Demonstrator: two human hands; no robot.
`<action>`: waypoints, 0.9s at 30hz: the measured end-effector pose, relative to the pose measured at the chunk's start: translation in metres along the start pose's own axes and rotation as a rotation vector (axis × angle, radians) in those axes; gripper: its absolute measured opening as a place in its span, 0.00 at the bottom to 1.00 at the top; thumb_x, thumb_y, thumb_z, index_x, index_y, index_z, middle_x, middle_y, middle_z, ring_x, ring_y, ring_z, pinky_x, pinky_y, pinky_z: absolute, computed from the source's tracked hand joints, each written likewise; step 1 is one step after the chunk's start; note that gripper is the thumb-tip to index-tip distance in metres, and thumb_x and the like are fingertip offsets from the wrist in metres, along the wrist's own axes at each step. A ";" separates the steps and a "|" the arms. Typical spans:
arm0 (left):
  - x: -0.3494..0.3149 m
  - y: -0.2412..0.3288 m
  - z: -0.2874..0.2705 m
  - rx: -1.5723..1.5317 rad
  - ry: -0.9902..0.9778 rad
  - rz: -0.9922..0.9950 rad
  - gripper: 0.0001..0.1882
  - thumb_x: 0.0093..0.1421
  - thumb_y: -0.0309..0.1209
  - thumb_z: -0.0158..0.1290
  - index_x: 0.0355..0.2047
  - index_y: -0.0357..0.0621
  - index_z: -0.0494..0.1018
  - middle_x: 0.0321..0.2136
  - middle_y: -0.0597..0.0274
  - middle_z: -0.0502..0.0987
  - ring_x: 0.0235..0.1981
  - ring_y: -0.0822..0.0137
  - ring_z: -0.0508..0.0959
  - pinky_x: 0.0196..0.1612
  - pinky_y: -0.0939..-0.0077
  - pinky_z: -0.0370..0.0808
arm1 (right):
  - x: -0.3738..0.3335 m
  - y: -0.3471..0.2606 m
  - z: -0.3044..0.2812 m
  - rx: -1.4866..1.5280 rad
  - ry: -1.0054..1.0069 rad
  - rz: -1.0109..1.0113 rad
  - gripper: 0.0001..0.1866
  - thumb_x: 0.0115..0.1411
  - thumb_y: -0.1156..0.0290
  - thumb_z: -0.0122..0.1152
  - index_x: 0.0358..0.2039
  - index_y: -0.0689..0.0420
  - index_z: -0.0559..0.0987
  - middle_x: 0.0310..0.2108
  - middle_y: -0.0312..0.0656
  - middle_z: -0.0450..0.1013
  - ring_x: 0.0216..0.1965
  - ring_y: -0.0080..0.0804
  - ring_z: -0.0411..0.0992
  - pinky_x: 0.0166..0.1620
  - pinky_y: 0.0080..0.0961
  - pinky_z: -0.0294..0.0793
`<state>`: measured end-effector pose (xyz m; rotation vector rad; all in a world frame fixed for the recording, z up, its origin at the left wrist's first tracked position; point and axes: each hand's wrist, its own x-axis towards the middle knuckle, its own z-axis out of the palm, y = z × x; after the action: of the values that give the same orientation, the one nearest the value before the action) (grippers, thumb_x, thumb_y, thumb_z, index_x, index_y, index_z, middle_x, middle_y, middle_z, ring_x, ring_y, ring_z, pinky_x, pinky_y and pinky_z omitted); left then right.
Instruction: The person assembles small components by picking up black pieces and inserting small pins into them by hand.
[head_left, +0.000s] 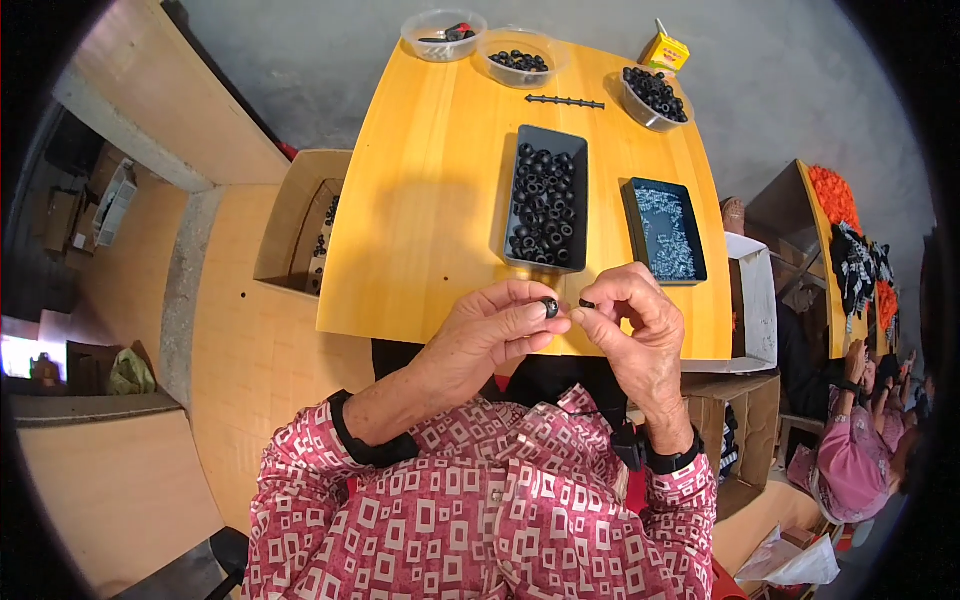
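Note:
Above the table's near edge, my left hand [488,325] pinches a small round black part [550,307] between thumb and fingers. Close beside it, my right hand [638,322] has thumb and forefinger closed on a smaller dark piece [587,303], too small to name. The fingertips of both hands nearly meet. Just beyond them stands a dark rectangular tray [511,262] with many black ring-shaped parts [543,205]. Right of it lies a shallower dark tray [697,240] holding lots of tiny clear or silvery pieces [665,228].
On the yellow wooden table [400,240], clear tubs [484,62] of black parts stand at the back, near a notched black strip [566,101]. A small yellow box [668,52] sits behind. Cardboard boxes [283,225] flank the table. Another person [858,465] sits at far right.

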<state>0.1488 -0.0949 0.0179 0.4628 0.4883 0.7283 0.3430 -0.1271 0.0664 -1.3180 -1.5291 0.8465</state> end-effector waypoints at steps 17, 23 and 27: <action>-0.019 -0.013 0.008 0.133 -0.056 0.011 0.10 0.66 0.27 0.52 0.46 0.39 0.74 0.43 0.63 0.76 0.44 0.72 0.78 0.50 0.78 0.77 | -0.038 -0.010 0.010 -0.302 0.072 -0.285 0.10 0.48 0.79 0.71 0.31 0.57 0.78 0.29 0.37 0.74 0.34 0.35 0.70 0.40 0.30 0.69; -0.019 -0.017 0.009 0.180 -0.049 0.009 0.12 0.66 0.27 0.53 0.48 0.37 0.74 0.43 0.62 0.77 0.44 0.73 0.78 0.51 0.79 0.77 | -0.039 -0.016 0.006 -0.472 0.032 -0.390 0.10 0.48 0.79 0.70 0.31 0.57 0.78 0.29 0.38 0.74 0.33 0.38 0.70 0.40 0.32 0.67; -0.018 -0.019 0.008 0.172 -0.047 0.003 0.12 0.66 0.27 0.53 0.48 0.37 0.74 0.42 0.62 0.77 0.44 0.73 0.78 0.50 0.79 0.78 | -0.039 -0.016 0.001 -0.513 -0.001 -0.407 0.12 0.48 0.80 0.69 0.35 0.58 0.79 0.27 0.39 0.73 0.32 0.38 0.69 0.39 0.33 0.66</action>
<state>0.1517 -0.1219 0.0185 0.6403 0.5082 0.6790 0.3367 -0.1678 0.0725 -1.2787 -2.0070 0.1993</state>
